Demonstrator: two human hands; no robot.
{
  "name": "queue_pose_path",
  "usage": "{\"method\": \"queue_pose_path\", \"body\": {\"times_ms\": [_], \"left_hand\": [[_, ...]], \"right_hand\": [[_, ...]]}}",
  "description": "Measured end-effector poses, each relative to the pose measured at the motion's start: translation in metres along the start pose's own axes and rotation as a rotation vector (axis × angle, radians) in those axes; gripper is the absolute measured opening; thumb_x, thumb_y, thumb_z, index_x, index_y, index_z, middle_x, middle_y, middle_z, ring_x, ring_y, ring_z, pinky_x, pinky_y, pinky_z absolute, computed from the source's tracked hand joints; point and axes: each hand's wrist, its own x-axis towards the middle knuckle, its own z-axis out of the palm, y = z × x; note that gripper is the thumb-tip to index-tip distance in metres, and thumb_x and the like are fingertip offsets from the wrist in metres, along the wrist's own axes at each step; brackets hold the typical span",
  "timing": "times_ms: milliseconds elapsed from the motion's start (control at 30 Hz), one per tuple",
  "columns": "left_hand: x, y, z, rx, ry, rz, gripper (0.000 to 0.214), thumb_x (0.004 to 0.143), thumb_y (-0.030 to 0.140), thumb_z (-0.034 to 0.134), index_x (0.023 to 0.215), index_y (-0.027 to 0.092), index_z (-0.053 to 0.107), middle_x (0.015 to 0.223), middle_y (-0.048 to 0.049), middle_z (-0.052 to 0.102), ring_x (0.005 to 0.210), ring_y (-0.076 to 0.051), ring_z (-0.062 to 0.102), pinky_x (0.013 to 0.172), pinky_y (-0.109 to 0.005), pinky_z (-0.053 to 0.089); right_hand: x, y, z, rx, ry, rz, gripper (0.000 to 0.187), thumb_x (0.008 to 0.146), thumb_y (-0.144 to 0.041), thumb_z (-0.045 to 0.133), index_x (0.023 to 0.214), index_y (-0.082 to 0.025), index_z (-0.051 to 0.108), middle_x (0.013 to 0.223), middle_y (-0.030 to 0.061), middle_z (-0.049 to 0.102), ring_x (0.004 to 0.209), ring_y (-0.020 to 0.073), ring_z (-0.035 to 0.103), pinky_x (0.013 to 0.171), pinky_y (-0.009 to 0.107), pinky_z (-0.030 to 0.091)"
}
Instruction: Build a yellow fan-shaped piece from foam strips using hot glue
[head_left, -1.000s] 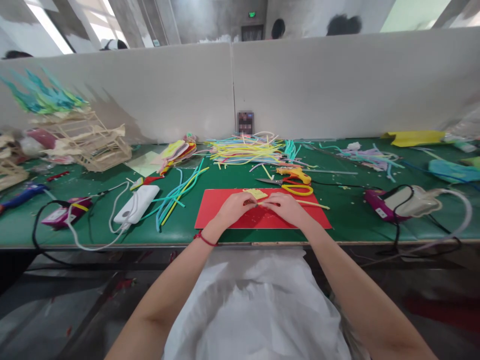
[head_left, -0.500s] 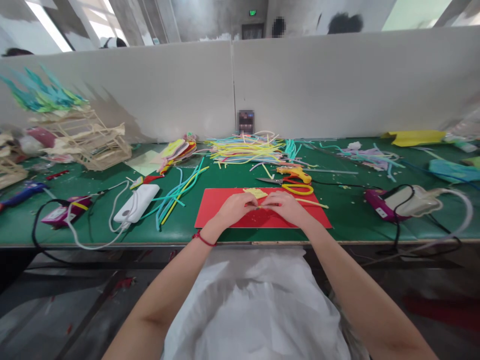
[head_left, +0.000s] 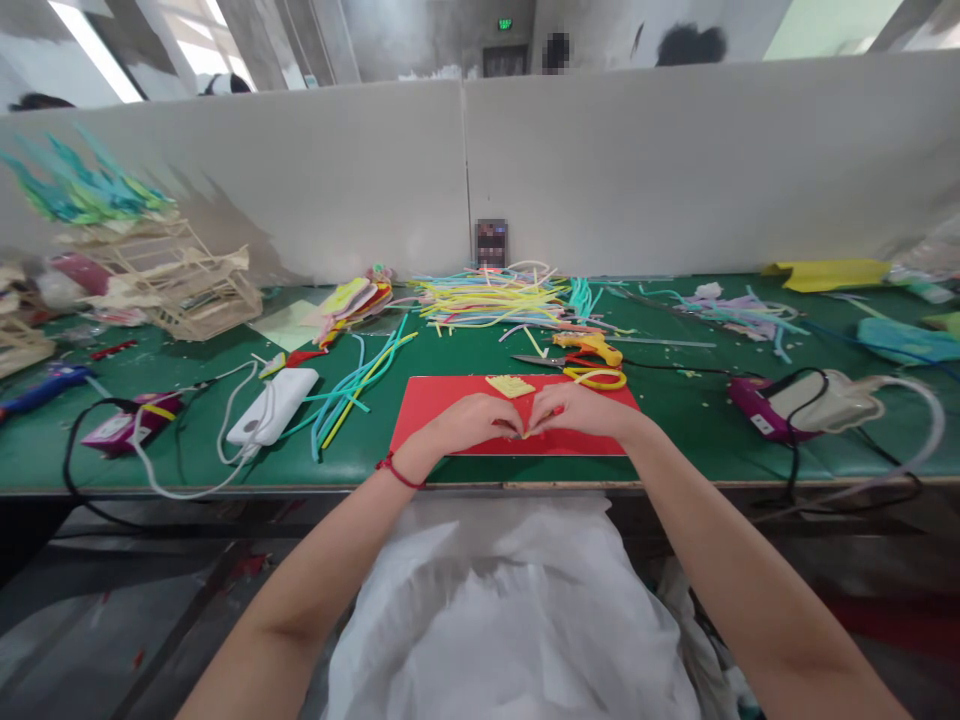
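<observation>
Both hands meet low over the middle of a red board on the green table. My left hand is closed in a pinch, its fingertips on the end of a pale yellow strip that looks like a pipe cleaner. Right beside it, my right hand also pinches this strip; most of it is hidden by the fingers. Just beyond the fingertips lies a small yellow piece of strip folded into tight rows, untouched. Scissors with yellow handles rest at the board's back right edge.
An orange-yellow glue gun lies behind the scissors. Farther back is a pile of coloured strips. Teal and yellow strips and a white power bank with cables lie left. A purple box with cables sits right.
Both hands have come slightly nearer to me, and my right hand has turned. The strip's long end no longer lies out across the board's right side. The folded yellow piece has stayed put.
</observation>
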Motion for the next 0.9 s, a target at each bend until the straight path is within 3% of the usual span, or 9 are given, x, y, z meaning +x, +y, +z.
{"method": "queue_pose_path", "body": {"times_ms": [200, 333, 400, 500, 567, 667, 800, 900], "left_hand": [[-0.001, 0.004, 0.001, 0.082, -0.011, -0.035, 0.017, 0.085, 0.013, 0.055, 0.085, 0.020, 0.070, 0.085, 0.0002, 0.072, 0.081, -0.013, 0.064, 0.074, -0.020, 0.043], [-0.003, 0.002, -0.002, 0.019, 0.042, -0.012, 0.014, 0.086, 0.018, 0.056, 0.084, 0.019, 0.070, 0.083, -0.0006, 0.072, 0.080, -0.013, 0.064, 0.077, -0.022, 0.044], [-0.003, -0.006, -0.006, -0.044, 0.170, -0.016, 0.015, 0.087, 0.021, 0.055, 0.086, 0.018, 0.070, 0.086, -0.0023, 0.071, 0.082, -0.013, 0.063, 0.078, -0.023, 0.046], [0.001, -0.023, -0.014, -0.063, 0.464, -0.109, 0.015, 0.087, 0.020, 0.055, 0.090, 0.018, 0.069, 0.096, -0.0052, 0.068, 0.088, -0.014, 0.062, 0.081, -0.025, 0.047], [0.008, -0.036, -0.020, -0.003, 0.554, -0.211, 0.014, 0.084, 0.019, 0.057, 0.087, 0.018, 0.070, 0.091, -0.0049, 0.068, 0.085, -0.015, 0.062, 0.079, -0.026, 0.048], [0.024, -0.051, -0.026, 0.060, 0.450, -0.277, 0.012, 0.080, 0.019, 0.061, 0.088, 0.016, 0.070, 0.091, -0.0054, 0.068, 0.085, -0.016, 0.061, 0.080, -0.027, 0.047], [0.045, -0.060, -0.029, 0.074, 0.176, -0.293, 0.017, 0.075, 0.018, 0.066, 0.091, 0.014, 0.071, 0.092, -0.0063, 0.069, 0.083, -0.017, 0.062, 0.075, -0.026, 0.047], [0.053, -0.065, -0.029, 0.047, 0.038, -0.308, 0.017, 0.071, 0.015, 0.066, 0.088, 0.015, 0.071, 0.087, -0.0036, 0.070, 0.076, -0.015, 0.062, 0.067, -0.022, 0.045]], "right_hand": [[0.002, -0.003, 0.001, -0.041, -0.019, -0.014, 0.025, 0.082, -0.040, 0.058, 0.082, -0.022, 0.075, 0.080, 0.0028, 0.069, 0.082, 0.0173, 0.059, 0.080, 0.029, 0.045], [0.000, -0.007, -0.003, -0.097, 0.000, 0.001, 0.021, 0.083, -0.035, 0.058, 0.083, -0.022, 0.075, 0.078, 0.0027, 0.069, 0.080, 0.0169, 0.060, 0.077, 0.028, 0.045], [-0.002, -0.008, -0.005, -0.146, 0.051, -0.012, 0.021, 0.084, -0.032, 0.056, 0.083, -0.022, 0.075, 0.080, 0.0030, 0.068, 0.080, 0.0168, 0.060, 0.078, 0.029, 0.045], [-0.003, -0.005, -0.008, -0.263, 0.167, -0.052, 0.024, 0.086, -0.027, 0.052, 0.083, -0.024, 0.076, 0.085, 0.0044, 0.067, 0.083, 0.0177, 0.059, 0.079, 0.031, 0.044], [-0.002, -0.001, -0.008, -0.327, 0.217, -0.084, 0.028, 0.088, -0.024, 0.049, 0.085, -0.025, 0.076, 0.087, 0.0052, 0.067, 0.085, 0.0182, 0.059, 0.080, 0.032, 0.044], [0.001, 0.005, -0.006, -0.380, 0.224, -0.116, 0.031, 0.089, -0.021, 0.045, 0.089, -0.026, 0.076, 0.088, 0.0051, 0.068, 0.085, 0.0181, 0.060, 0.080, 0.032, 0.045], [0.006, 0.010, 0.001, -0.371, 0.226, -0.098, 0.025, 0.088, -0.021, 0.049, 0.094, -0.026, 0.074, 0.090, 0.0035, 0.071, 0.084, 0.0173, 0.062, 0.079, 0.030, 0.045], [0.010, 0.013, 0.006, -0.384, 0.231, -0.092, 0.022, 0.088, -0.020, 0.052, 0.090, -0.024, 0.074, 0.086, 0.0034, 0.072, 0.082, 0.0169, 0.062, 0.078, 0.029, 0.045]]}}
